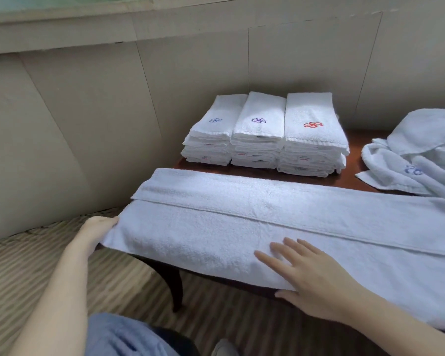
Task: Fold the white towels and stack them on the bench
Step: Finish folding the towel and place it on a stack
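White towel [242, 222] lies half-folded lengthwise in front of the stacks [262, 140]. The right hand [311, 283] presses flat, fingers straight, pinning it; the left hand [98, 227] grips its end, likely to fold it over.

Left hand [98, 228] at eight o'clock, fingers curled out of sight, forearm reaching up from below. Right hand [311, 278] at five o'clock lies flat, fingers spread.

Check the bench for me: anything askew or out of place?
Mostly tidy. The three folded stacks sit square. Only the unfolded pile at the right end looks rumpled, and the long towel overhangs the bench front edge.
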Action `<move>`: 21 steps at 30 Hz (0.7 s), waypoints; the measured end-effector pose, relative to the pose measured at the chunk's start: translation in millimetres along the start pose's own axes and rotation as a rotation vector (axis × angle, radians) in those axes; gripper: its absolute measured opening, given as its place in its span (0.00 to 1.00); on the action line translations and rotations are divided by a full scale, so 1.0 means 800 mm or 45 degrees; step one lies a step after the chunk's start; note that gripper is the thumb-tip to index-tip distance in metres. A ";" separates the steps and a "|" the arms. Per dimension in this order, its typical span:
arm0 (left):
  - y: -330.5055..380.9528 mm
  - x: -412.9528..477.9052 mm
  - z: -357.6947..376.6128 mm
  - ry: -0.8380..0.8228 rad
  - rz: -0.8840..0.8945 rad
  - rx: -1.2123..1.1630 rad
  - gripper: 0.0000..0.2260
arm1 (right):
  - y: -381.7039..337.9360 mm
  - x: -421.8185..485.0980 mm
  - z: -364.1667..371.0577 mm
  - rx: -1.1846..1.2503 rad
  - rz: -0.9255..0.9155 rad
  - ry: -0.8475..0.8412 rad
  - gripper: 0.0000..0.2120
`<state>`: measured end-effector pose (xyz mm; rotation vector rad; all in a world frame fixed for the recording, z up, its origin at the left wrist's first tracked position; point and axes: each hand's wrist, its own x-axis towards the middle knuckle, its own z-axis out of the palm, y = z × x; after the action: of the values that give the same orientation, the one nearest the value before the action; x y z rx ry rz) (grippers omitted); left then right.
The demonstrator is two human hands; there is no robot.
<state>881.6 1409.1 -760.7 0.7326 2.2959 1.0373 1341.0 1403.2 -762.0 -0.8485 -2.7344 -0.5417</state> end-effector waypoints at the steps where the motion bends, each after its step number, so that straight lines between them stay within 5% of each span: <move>1: 0.002 -0.005 -0.002 -0.004 0.043 -0.115 0.13 | -0.001 0.003 -0.004 0.067 0.006 0.044 0.34; 7: 0.036 -0.036 0.005 -0.082 0.081 -1.044 0.09 | 0.009 0.035 -0.019 0.069 0.377 -0.177 0.30; 12: 0.066 -0.030 0.025 -0.150 0.142 -1.272 0.15 | 0.061 0.067 -0.035 0.007 0.798 -0.267 0.04; 17: 0.098 -0.003 0.064 -0.016 0.269 -0.836 0.24 | 0.133 0.094 -0.016 0.008 0.999 0.005 0.08; 21: 0.097 0.006 0.100 0.060 0.427 -0.014 0.24 | 0.149 0.098 0.038 0.035 1.067 -0.188 0.09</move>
<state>949.9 1496.9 -747.1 1.1276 2.2517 1.2234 1343.5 1545.7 -731.0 -1.9159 -2.1741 -0.2607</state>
